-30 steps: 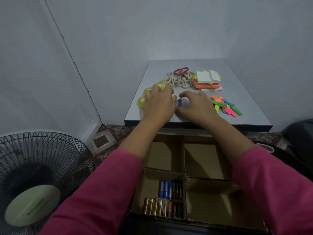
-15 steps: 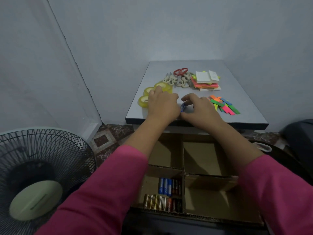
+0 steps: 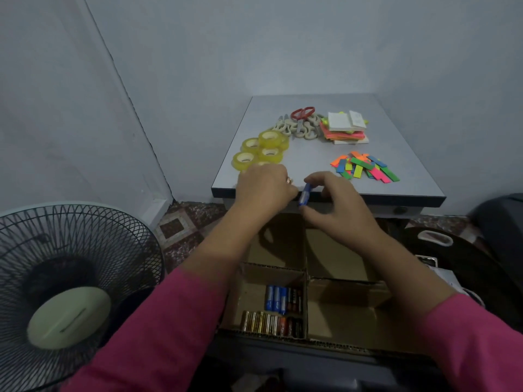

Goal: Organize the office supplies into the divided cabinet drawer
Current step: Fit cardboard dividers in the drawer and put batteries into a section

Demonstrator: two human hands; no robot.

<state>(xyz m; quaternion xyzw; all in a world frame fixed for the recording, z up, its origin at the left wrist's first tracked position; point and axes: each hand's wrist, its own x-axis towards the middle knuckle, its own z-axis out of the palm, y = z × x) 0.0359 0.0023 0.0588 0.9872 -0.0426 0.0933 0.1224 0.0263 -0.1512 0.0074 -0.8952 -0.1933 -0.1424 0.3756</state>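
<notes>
Right hand pinched a blue battery end to end at the tabletop edge, above the drawer. Left hand curled beside it; contents hidden. Battery judged small, rigid, smooth, dense; grip mid-barrel lest it roll.

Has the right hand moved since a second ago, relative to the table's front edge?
Yes. The right hand, pinching a blue battery, has pulled back toward the person: it lay on the table earlier and now hangs over the front edge, above the drawer.
</notes>
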